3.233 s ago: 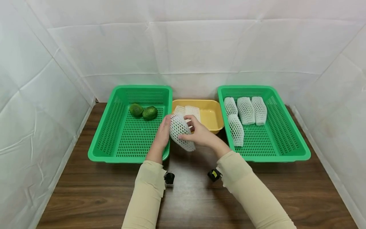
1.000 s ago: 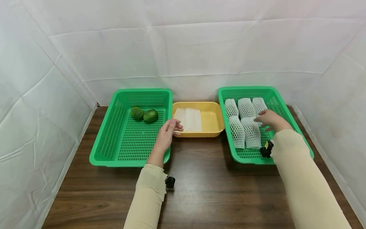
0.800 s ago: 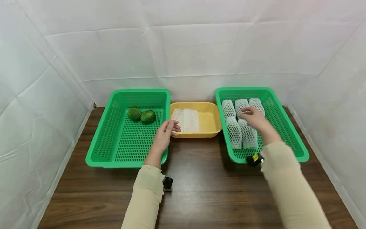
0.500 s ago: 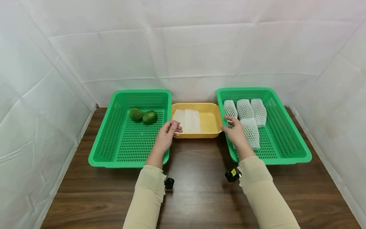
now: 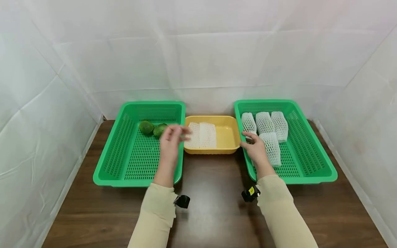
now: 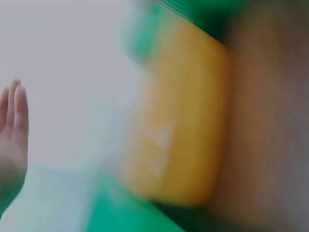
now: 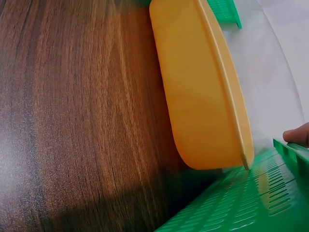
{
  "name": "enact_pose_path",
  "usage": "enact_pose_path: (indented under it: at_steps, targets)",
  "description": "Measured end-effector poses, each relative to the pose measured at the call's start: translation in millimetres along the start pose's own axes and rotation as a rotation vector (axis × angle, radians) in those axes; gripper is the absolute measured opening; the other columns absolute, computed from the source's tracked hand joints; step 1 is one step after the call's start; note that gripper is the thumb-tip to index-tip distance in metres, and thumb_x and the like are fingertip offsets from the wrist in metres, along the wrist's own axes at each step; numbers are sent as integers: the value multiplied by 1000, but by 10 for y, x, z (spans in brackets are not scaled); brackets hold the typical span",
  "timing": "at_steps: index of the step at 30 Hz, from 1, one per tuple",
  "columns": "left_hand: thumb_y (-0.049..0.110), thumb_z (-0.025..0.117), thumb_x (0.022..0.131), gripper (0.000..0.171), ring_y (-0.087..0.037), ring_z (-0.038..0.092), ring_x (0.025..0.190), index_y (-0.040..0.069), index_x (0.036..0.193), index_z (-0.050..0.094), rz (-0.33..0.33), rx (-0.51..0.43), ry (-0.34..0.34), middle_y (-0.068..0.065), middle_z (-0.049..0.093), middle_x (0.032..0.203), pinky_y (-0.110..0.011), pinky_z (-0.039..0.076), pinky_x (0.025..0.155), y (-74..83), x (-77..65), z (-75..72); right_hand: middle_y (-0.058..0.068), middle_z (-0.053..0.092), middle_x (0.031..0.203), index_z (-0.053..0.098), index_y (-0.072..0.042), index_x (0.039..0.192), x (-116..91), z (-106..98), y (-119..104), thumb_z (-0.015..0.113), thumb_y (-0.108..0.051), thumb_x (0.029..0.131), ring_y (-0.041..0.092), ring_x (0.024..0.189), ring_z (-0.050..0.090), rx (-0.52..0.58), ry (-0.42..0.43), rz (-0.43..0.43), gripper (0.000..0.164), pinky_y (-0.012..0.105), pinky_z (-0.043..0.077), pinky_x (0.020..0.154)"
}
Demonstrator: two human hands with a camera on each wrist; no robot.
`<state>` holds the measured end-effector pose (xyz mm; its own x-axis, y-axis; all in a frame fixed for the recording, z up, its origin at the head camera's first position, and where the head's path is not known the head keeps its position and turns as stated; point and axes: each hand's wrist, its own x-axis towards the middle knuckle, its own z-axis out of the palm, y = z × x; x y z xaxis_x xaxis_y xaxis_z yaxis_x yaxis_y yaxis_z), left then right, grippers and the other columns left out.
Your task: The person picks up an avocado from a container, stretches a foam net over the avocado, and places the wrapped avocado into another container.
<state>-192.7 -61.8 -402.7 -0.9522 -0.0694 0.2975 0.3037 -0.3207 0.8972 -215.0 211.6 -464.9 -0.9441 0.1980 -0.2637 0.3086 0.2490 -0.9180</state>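
My left hand (image 5: 170, 141), blurred, hovers over the right rim of the left green basket (image 5: 107, 151) with loosely bent fingers and nothing visible in them. Close to its fingertips are two avocados (image 5: 146, 127) in that basket, one partly covered by the hand. In the left wrist view the fingers (image 6: 19, 111) look straight. My right hand (image 5: 256, 148) is at the near-left rim of the right green basket (image 5: 322, 165), its thumb by the rim. Several items in white foam net sleeves (image 5: 270, 148) lie there; the hand hides one.
Between the baskets a yellow tray (image 5: 227, 137) holds flat white foam nets (image 5: 207, 135). A brown wooden table (image 5: 214, 199) carries everything. White sheeting (image 5: 211, 58) encloses the back and sides. Black wrist cameras (image 5: 183, 201) protrude inward from the sleeves.
A netted item went from between both hands into the right basket. My right hand then came back left to that basket's rim. Latest, my left hand moved left toward the avocados.
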Motion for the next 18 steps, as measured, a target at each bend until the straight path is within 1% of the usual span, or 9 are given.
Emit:
enact_pose_path:
  at_steps: [2,3,4,6,8,10,13,15,18]
  targets:
    - [6,46,97,9,-22,62,83,2,97,55,83,-107,94,-14,63,93,-32,51,71,214,178,-13,14,38,140,48,-12,135,-22,-14,28,57,-8,90,30,127,35,9,2,21,46,43,37,97]
    - [6,47,96,8,-23,62,85,4,98,54,101,-122,126,-12,62,94,-32,51,71,319,303,-42,14,39,139,49,-12,135,-28,-21,40,57,-8,90,29,127,35,14,6,24,46,43,37,97]
    - [7,47,96,8,-23,61,87,5,101,53,99,-91,154,-11,61,96,-32,50,72,414,438,-84,14,39,139,48,-12,135,-35,-27,46,57,-7,90,29,127,36,17,8,24,46,43,37,97]
    - [9,48,96,13,-22,59,94,6,108,51,30,73,172,-8,58,102,-32,49,76,511,718,-223,14,39,139,49,-12,135,-39,-34,51,57,-8,90,30,126,36,24,11,21,46,44,38,96]
    - [12,48,97,23,-22,54,104,6,119,47,-94,321,138,-8,54,113,-33,45,83,470,949,-416,15,39,139,48,-12,135,-29,-33,47,57,-8,90,30,125,36,24,5,17,46,44,38,96]
    - [17,47,98,36,-24,47,116,7,131,40,-242,600,42,-9,47,127,-37,42,89,321,1101,-627,15,39,139,48,-13,135,-15,-22,37,58,-9,91,30,125,37,24,0,20,46,44,38,96]
    - [20,45,98,52,-31,36,127,7,144,24,-416,953,-174,-16,33,142,-47,37,96,14,1160,-886,15,39,139,49,-13,134,0,-3,33,58,-9,90,30,125,37,30,-1,26,45,43,38,96]
    - [20,44,98,60,-38,32,128,5,147,14,-504,1100,-319,-23,23,146,-52,34,97,-170,1130,-980,14,40,138,50,-13,133,-5,-3,38,58,-8,90,29,125,37,38,8,22,45,43,38,96]
    - [18,47,97,66,-45,26,128,0,147,7,-576,1259,-493,-30,16,146,-55,30,99,-352,1075,-1031,13,41,137,52,-12,132,-4,-9,37,59,-6,89,28,125,38,47,21,10,44,43,39,95]
